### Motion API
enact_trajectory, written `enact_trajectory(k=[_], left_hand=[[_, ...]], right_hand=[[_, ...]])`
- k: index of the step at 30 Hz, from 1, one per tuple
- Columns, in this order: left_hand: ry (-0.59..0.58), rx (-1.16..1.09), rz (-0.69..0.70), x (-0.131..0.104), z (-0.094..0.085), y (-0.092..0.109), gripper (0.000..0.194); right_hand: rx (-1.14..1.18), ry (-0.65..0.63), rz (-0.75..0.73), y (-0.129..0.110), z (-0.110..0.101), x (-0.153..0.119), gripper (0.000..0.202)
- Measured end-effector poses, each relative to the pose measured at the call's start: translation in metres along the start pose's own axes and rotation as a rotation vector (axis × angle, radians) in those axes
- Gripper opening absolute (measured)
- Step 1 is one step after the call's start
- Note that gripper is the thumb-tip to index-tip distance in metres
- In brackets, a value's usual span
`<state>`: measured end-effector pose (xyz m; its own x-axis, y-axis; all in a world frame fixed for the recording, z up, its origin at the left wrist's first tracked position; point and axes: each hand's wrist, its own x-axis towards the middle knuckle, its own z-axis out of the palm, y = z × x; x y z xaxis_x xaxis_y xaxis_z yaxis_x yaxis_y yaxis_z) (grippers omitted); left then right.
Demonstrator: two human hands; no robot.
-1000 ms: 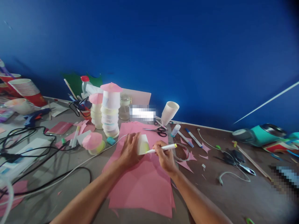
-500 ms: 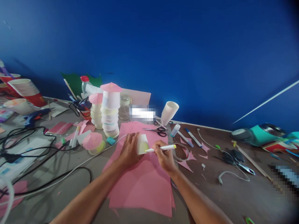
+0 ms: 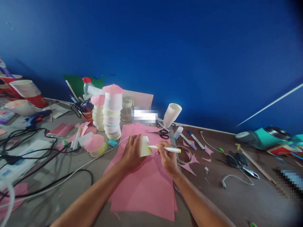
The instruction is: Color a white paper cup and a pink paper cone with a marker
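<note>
My left hand (image 3: 132, 152) curls its fingers round the left side of what looks like a white paper cup (image 3: 144, 145), with pale yellow colour on its lower right part. Between the fingers of my right hand (image 3: 167, 157) is a white marker with a yellow end (image 3: 169, 149). Its tip meets the right side of the cup. Both hands are over pink paper sheets (image 3: 144, 192). Just beyond them lie black-handled scissors (image 3: 163, 134). How far my left fingers reach behind the cup is hidden.
Left of the sheets stand cup towers (image 3: 112, 116) with pink paper tops, a blue eraser-like block (image 3: 112, 142) and tangled cables (image 3: 26, 137). To the right are a glue stick (image 3: 178, 133), markers (image 3: 197, 140), pink scraps (image 3: 188, 168) and a turquoise bottle (image 3: 267, 137). A blue wall rises behind.
The marker has shifted up along the cup and its yellow end has tipped slightly down. My left hand has stayed on the cup.
</note>
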<state>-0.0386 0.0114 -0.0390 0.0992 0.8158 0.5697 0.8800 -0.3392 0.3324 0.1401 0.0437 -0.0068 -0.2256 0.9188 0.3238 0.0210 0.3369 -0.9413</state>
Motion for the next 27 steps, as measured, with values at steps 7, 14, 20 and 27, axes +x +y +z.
enact_trajectory(k=[7, 14, 20, 27], left_hand=[[0.018, 0.014, 0.018, -0.0007, -0.0003, 0.0005, 0.081], [0.007, 0.000, 0.013, -0.0004, -0.0011, 0.0012, 0.078], [0.001, -0.012, -0.010, -0.0004, -0.0014, 0.0027, 0.079], [0.006, -0.036, -0.004, -0.0004, -0.0013, 0.0027, 0.079]], right_hand=[[-0.006, -0.028, -0.021, 0.0002, -0.0001, -0.0014, 0.032], [-0.025, -0.057, -0.035, 0.0012, 0.0022, -0.0027, 0.034], [-0.044, -0.048, -0.020, 0.0030, 0.0033, -0.0040, 0.031], [-0.039, -0.058, -0.021, 0.0017, 0.0027, -0.0036, 0.034]])
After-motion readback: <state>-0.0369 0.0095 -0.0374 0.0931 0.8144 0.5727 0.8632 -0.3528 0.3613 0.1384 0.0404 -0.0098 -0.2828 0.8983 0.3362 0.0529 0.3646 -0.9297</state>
